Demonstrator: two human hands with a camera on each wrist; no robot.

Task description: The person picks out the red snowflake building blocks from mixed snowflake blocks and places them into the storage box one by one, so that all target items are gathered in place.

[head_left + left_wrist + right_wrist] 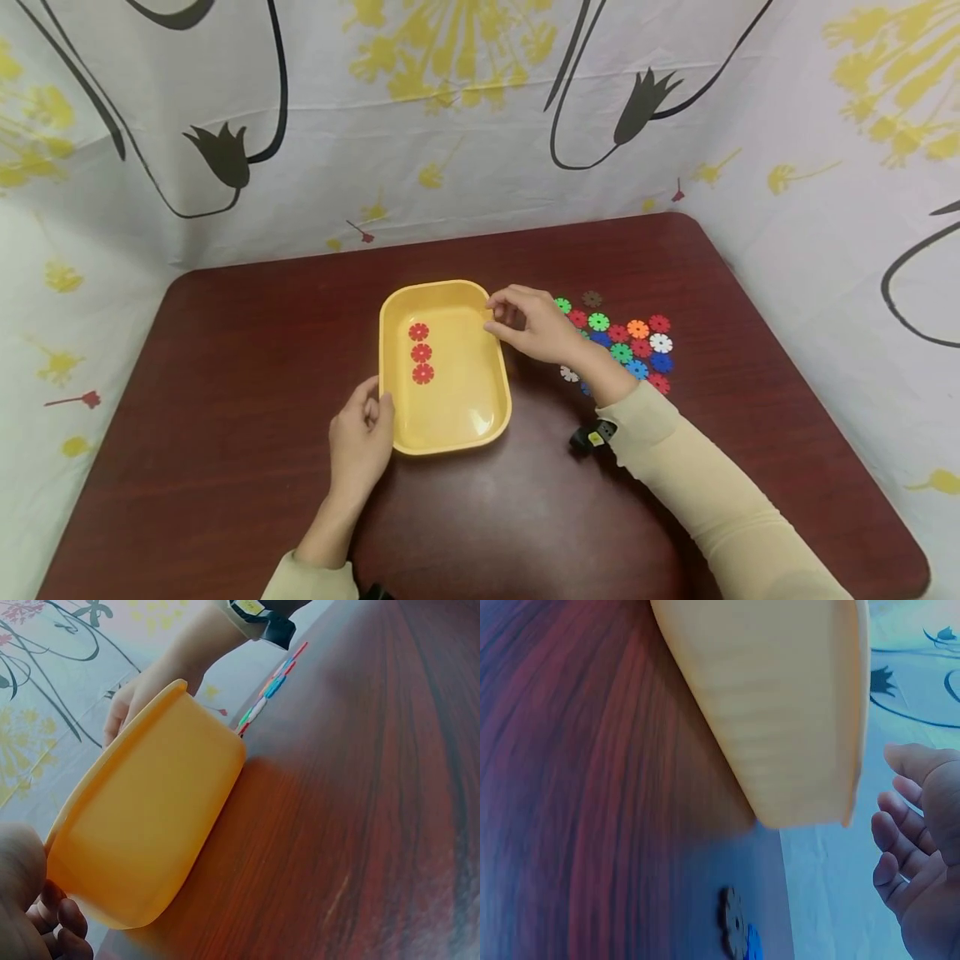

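Note:
A yellow plastic tray (450, 429) lies on the dark red table, with three red notched discs (422, 352) in a column on the left of its floor. My left hand (362, 437) holds the tray's left rim, the thumb over the edge and the fingers curled against the outer wall (150, 817). Over the far right rim hovers my right hand (536, 325), its fingers loosely bent and the thumb apart. Nothing shows between those fingers in the right wrist view, where the hand (930, 832) is beside the tray's rim.
Right of the tray, many notched discs (622, 353) in red, green, blue, orange, white and brown lie flat in a loose group, partly hidden by the right forearm. A black wrist camera (592, 437) sits at the right cuff. Patterned cloth (420, 192) hangs behind the table.

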